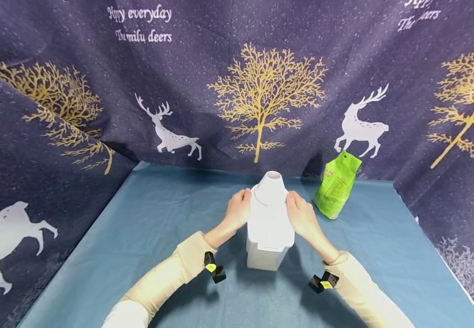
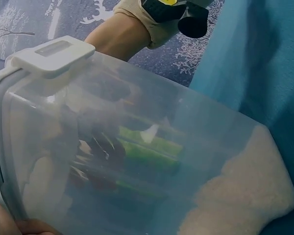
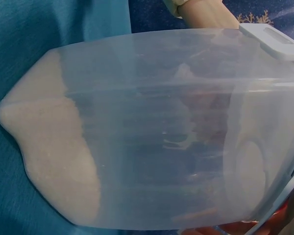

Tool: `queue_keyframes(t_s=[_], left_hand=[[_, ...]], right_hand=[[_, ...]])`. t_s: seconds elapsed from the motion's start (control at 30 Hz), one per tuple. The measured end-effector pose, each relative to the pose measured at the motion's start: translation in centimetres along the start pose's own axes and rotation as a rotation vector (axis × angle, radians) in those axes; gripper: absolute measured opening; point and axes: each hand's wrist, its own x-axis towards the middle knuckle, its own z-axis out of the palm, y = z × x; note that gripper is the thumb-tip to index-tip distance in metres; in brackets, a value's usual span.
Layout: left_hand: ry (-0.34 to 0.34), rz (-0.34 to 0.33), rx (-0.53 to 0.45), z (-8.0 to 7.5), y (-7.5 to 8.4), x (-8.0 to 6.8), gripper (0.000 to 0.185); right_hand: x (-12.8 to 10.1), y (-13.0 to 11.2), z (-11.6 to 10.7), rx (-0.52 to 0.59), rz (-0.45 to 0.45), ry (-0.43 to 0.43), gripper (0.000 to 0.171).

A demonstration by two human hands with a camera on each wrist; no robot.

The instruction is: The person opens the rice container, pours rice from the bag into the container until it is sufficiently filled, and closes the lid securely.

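Observation:
A translucent plastic storage container (image 1: 262, 258) stands on the cloth in front of me. Its white lid (image 1: 268, 225) bears a white cone-shaped piece (image 1: 271, 189) with an opening at the top. My left hand (image 1: 238, 208) grips the lid's left edge, and my right hand (image 1: 301, 212) grips the opposite edge, both with the thumb on top. In the wrist views, pale grains (image 2: 250, 181) lie heaped in the container's bottom, and a white latch (image 3: 275, 41) hangs at the lid's side. Most of the fingers are hidden behind the rim.
A bright green bag (image 1: 337, 184) stands upright at the back right, apart from the right hand. Blue cloth (image 1: 171, 200) covers the table. A dark patterned curtain (image 1: 229, 27) with deer and trees hangs along the back and both sides.

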Motion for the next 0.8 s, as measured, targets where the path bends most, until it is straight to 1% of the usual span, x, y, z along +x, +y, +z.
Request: queue_keyframes(t_s=[0.13, 0.37, 0.6, 0.8], left_hand=[[0.008, 0.007, -0.020, -0.06, 0.05, -0.02, 0.040], [0.020, 0.015, -0.009, -0.06, 0.06, 0.06, 0.040], [-0.003, -0.011, -0.015, -0.12, 0.14, 0.06, 0.041], [-0.018, -0.012, -0.009, -0.25, 0.14, 0.06, 0.039]], right_hand=[[-0.03, -0.12, 0.00, -0.003, 0.003, 0.005, 0.046], [0.04, -0.13, -0.04, -0.002, -0.009, 0.003, 0.043], [0.01, -0.14, -0.02, 0.001, -0.002, -0.001, 0.044], [-0.04, -0.28, -0.06, -0.004, 0.004, 0.000, 0.044]])
